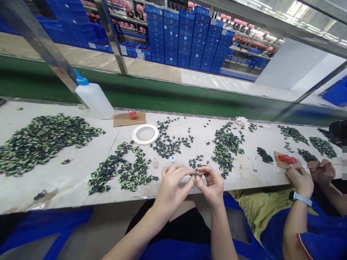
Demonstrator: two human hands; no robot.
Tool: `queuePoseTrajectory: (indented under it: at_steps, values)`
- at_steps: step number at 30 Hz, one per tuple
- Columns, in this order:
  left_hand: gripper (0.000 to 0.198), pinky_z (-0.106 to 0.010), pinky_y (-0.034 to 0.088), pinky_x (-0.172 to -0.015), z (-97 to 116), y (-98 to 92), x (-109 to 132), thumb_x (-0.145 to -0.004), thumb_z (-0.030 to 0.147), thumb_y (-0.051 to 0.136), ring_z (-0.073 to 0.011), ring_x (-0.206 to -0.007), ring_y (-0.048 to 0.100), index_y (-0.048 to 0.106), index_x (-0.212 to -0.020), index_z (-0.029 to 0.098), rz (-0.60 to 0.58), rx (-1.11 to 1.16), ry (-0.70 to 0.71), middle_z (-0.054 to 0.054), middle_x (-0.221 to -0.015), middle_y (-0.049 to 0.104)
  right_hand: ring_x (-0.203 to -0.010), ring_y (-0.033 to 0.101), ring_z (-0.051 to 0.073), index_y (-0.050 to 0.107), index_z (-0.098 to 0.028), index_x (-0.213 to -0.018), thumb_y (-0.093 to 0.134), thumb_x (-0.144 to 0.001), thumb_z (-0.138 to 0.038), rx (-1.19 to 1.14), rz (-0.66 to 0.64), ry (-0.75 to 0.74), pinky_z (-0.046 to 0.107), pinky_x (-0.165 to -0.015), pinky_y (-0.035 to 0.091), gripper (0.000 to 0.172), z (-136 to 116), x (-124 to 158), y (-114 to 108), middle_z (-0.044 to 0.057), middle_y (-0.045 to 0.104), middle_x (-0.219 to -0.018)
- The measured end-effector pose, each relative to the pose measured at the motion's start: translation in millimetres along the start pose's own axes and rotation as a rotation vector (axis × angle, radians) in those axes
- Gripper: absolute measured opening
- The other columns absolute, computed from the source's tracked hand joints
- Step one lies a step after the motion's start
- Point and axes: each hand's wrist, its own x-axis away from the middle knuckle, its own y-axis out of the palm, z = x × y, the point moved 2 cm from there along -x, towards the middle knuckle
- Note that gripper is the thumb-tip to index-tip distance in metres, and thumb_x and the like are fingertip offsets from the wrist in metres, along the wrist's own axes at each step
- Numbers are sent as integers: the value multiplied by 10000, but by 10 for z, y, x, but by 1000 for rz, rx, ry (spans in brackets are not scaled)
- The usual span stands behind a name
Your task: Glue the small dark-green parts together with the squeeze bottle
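Note:
Pinched between the fingertips of both hands is a small dark part (195,174), mostly covered by the fingers. My left hand (176,184) grips it from the left, and my right hand (210,183) from the right, just above the front edge of the white table. Right behind my hands lies a little group of small black parts (199,159). A looser heap of black parts (168,146) is beyond my left hand. Black-and-green pieces (132,169) are spread to the left, and a pile of black-and-green parts (226,144) lies to the right.
A white squeeze bottle (94,99) with a blue nozzle stands at the back left, near a tape roll (136,135) and a red cup (133,115) on cardboard. A big heap (48,141) covers the far left. On the right, a co-worker's hands (300,180) work beside red cups.

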Motion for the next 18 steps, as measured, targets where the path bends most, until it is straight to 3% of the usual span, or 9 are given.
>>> queuePoseTrajectory:
  at_steps: [4,8,10,13,18]
  values:
    - [258,-355,408,-873,-135,-80,59,-884,281,549,-196,-987,596,621,-1117,199,-39,14,14,-52,-967,691,-708,602,138,669,-159,-891,631,-784,-234,135,-40,67,260,-649,522,136,144,-30,-247,59,629,-784]
    - [304,-388,402,-908,-404,-398,159,-893,351,530,-215,-988,602,614,-1142,198,103,-141,-98,-61,-1011,686,-737,604,167,663,-135,-849,638,-783,-364,363,284,148,322,-698,516,240,365,-115,-688,95,645,-850]
    - [286,-407,387,-908,-558,-566,217,-892,379,510,-236,-1000,597,645,-1077,207,194,-254,-172,-61,-1031,685,-895,597,218,671,-138,-925,615,-796,-420,529,368,119,384,-788,499,315,409,-153,-803,128,638,-981]
    - [278,-421,371,-899,-727,-722,288,-890,365,469,-259,-998,589,671,-1008,215,247,-363,-241,-68,-1023,685,-1136,474,286,663,-164,-1047,600,-813,-480,785,308,-21,483,-944,396,399,397,-183,-718,138,580,-1161]
    - [198,-461,321,-897,-796,-710,347,-852,270,496,-295,-1041,565,680,-917,237,96,-405,-245,-55,-975,701,-1183,371,296,635,-202,-1084,573,-857,-481,799,2,-169,489,-953,367,365,415,-125,-197,107,593,-1132]
